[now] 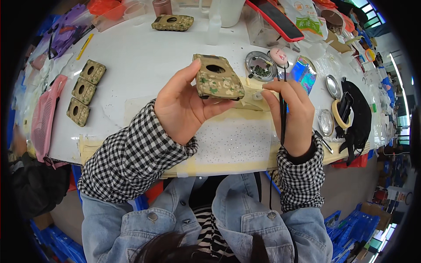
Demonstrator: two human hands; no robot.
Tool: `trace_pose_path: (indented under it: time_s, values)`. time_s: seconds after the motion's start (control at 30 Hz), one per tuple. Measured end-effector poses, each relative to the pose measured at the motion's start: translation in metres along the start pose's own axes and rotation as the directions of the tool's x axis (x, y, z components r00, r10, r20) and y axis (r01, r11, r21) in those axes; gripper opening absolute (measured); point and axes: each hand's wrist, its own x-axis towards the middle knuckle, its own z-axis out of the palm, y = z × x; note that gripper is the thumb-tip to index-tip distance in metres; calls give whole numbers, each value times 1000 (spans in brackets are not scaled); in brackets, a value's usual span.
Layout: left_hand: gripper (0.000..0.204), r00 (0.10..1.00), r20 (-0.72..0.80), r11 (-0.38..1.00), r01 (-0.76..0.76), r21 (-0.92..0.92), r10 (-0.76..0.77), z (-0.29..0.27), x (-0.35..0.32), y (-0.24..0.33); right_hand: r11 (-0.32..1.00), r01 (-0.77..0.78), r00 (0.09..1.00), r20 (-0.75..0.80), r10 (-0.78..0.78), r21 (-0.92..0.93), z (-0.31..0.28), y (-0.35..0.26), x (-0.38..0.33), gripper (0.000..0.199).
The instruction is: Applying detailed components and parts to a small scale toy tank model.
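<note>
The left hand (182, 103) holds a camouflage case (219, 83) in the air above the white table (131, 57), tilted so that its dark oval opening shows; the thumb presses its upper left side and the other fingers lie bent under it, so the case is clasped between them. The right hand (300, 116) is just beside, its fingers curled in around a slim black tool (283, 120), thumb and forefinger close together; whether their tips pinch anything small, one cannot tell.

Beyond the hands stands a round clear dish (248, 61) with small dark green bits in it, and a round pink object (278, 57) is beside its rim. Farther right are a round metallic dish (333, 87) and a clear round dish (326, 122), whose contents cannot be made out. At the back left, a clear bin (113, 23) has an orange-red bag (103, 6) in it; at the back right, a red-edged phone (278, 21) leans over a clear box (258, 35). A white jug (232, 15) stands between them, its inside hidden. Three more camouflage cases (83, 90) lie in a row on the left
</note>
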Motion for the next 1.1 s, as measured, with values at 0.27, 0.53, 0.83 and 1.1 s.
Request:
trace_pose_path:
  time_s: [0.27,0.53,0.83,1.1]
  values:
    - [50,999,32,1000,-9,1,9,-4,0,0,902,-265,963,51,264,341,-35,-11,-37,42]
    - [52,1000,26,999,-19,30,18,-3,1,-2,611,-470,876,420,236,637,-23,-2,-81,17]
    - [52,1000,20,999,-13,44,12,-2,0,0,395,-612,787,478,390,686,-4,-11,-81,8]
    - [53,999,51,1000,-14,25,12,-5,1,-2,437,-626,779,489,392,646,-3,-10,-82,9]
